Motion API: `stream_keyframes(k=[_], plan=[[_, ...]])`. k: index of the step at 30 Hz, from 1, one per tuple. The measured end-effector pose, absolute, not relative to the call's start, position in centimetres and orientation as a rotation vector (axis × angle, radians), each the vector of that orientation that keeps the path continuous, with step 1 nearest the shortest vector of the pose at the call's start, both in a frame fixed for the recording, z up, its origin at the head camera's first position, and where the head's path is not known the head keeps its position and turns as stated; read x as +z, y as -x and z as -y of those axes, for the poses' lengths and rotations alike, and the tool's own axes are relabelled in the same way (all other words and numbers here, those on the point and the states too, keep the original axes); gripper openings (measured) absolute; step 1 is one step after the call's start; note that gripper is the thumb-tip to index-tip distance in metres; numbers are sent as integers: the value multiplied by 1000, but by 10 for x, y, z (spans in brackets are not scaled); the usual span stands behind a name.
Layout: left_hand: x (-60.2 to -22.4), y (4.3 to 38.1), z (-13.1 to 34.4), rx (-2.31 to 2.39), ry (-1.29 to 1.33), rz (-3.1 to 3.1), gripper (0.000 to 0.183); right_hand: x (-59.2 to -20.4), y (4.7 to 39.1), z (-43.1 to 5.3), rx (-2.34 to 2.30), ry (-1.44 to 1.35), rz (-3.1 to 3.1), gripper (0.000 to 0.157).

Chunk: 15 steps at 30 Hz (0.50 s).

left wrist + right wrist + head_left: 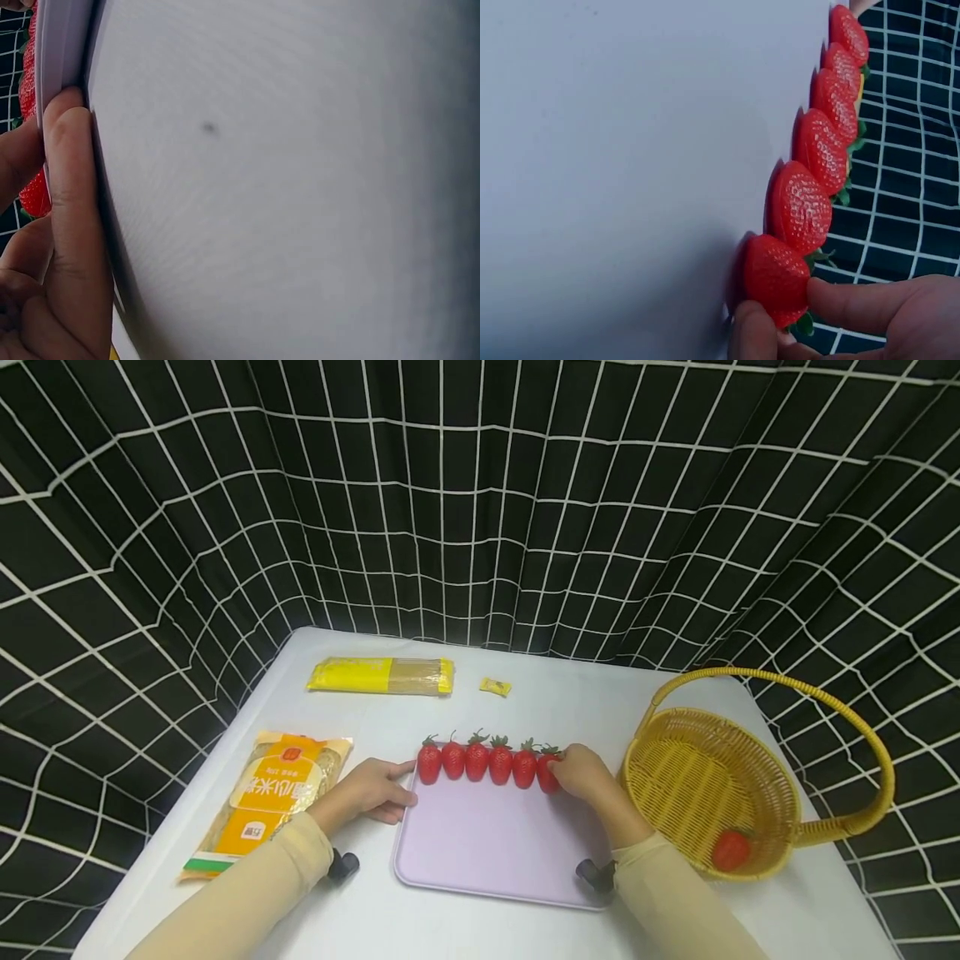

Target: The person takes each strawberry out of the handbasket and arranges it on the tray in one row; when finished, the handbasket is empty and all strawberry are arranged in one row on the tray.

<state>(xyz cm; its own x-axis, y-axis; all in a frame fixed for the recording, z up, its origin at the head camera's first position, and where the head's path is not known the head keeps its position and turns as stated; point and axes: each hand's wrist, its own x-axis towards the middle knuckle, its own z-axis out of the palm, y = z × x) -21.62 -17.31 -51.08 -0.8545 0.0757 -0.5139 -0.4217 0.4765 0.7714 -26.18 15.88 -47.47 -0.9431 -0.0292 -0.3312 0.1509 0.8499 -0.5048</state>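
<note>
A row of several red strawberries (476, 762) with green leaves lies along the far edge of a pale purple tray (495, 852), tips toward the near side. My right hand (587, 774) pinches the strawberry at the row's right end (775, 274) between thumb and fingers; it touches the tray's surface beside its neighbour. At the tray's left edge, my left hand (375, 789) grips the rim, with fingers wrapped around the edge in the left wrist view. One more strawberry (731, 850) sits inside a yellow wicker basket (675, 785) on the right.
The basket's tall arched handle (840, 702) rises near my right forearm. Left of the tray lies an orange-labelled food packet (262, 802). Toward the back are a yellow noodle packet (382, 677) and a small yellow wrapped sweet (495, 687). Black checked curtain (465, 510) surrounds the white table (375, 910).
</note>
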Motion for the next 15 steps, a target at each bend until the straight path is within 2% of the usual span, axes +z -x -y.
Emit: stream_keyframes(k=[4,9,12,15], plan=[[-509,217,171,1361,273,-2246,74,-463,257,-169,-800,-91,-2678,38],[-506,216,172,1346,264,-2266,74,-414,252,-206,-955,-14,-2538,53],[-507,215,173,1352,263,-2260,75,-388,254,-247,-1074,44,-2323,53],[-509,215,174,1365,261,-2251,75,-377,259,-291,-1079,-35,-2163,48]])
